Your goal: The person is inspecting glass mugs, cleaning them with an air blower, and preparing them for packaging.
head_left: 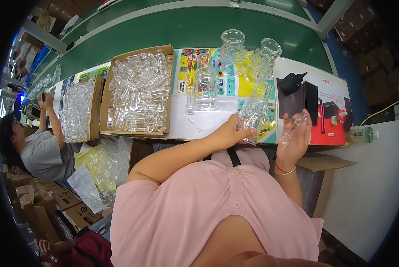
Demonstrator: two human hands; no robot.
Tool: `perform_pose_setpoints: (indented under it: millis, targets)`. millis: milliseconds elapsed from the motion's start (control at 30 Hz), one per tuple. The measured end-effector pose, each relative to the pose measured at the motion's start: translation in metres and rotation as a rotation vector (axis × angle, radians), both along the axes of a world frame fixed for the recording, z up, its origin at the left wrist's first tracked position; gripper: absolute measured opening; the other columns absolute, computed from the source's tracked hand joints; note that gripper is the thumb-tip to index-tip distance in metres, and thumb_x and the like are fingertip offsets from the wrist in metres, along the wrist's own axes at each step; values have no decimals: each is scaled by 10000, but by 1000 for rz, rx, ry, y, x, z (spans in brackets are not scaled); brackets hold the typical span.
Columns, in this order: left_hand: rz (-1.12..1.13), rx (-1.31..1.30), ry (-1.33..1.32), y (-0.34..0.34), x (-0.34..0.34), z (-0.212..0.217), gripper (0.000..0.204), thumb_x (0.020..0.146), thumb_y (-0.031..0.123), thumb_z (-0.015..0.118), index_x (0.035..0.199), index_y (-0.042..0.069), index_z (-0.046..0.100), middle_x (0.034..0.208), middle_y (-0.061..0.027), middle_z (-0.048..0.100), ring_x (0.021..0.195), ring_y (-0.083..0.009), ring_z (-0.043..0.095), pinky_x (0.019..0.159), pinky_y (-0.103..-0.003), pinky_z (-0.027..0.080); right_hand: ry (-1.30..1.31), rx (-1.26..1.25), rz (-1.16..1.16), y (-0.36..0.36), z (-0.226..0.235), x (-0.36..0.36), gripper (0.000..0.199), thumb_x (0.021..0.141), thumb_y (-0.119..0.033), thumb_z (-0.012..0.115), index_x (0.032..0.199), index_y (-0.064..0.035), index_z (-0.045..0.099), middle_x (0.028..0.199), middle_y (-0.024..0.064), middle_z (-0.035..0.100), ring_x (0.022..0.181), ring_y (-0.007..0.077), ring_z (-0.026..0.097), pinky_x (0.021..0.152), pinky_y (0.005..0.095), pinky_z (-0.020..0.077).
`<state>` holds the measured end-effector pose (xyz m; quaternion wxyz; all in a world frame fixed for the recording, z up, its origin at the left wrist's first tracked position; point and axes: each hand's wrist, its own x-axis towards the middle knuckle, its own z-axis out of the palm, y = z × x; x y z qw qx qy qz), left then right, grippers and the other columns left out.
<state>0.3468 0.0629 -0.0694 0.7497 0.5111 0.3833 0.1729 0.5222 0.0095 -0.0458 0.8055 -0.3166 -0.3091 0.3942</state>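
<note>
My left hand (233,131) is wrapped round the lower part of a clear glass vessel (255,107), which leans over the near edge of the bench. In my right hand (300,141) rests a small clear glass tube (293,130), tilted against the fingers beside the vessel. Beyond my hands stand two flared glass vessels (232,53), one left of the other. Another clear glass vessel (205,80) lies on the printed sheets to their left, with a thin glass tube (190,101) next to it.
Left of my hands, a cardboard box (169,107) holds many glass tubes. A second box (95,111) lies beyond it, near a seated co-worker (48,153). At right are a black nozzle bottle (292,84), a dark flat object (311,100), a pen (321,119) and a green bottle (363,134).
</note>
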Motion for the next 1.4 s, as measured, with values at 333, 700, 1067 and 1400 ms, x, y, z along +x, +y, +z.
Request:
perform_pose_setpoints:
  millis: [333, 700, 1067, 1400]
  targets:
    - [139, 1401, 556, 14, -40, 13, 404, 715, 162, 643, 1054, -16, 511, 1076, -173, 490, 942, -330, 509, 750, -385, 452, -243, -148, 138, 0, -25, -25, 352, 916, -200, 436, 1186, 21, 384, 914, 89, 537, 825, 146, 537, 862, 311, 415]
    - [209, 947, 1011, 55, -80, 16, 502, 787, 102, 514, 1260, 17, 369, 1080, -211, 544, 875, -341, 584, 754, -404, 473, -281, -145, 152, 1, -21, -19, 351, 913, -205, 445, 1177, 21, 400, 906, 85, 542, 785, 132, 533, 780, 272, 433]
    - [642, 3, -314, 22, -133, 41, 429, 861, 124, 423, 1268, 4, 361, 1139, -159, 536, 980, -236, 562, 735, -336, 485, -251, -126, 135, 2, -13, -13, 343, 902, -184, 462, 1170, 23, 407, 896, 96, 532, 768, 138, 516, 772, 281, 429]
    - [561, -88, -569, 9, -122, 54, 508, 871, 249, 503, 1284, 21, 317, 1242, -190, 449, 1088, -271, 505, 843, -370, 474, -250, -95, 149, 0, -6, -19, 347, 904, -199, 461, 1169, 20, 410, 888, 82, 537, 755, 131, 514, 767, 276, 429]
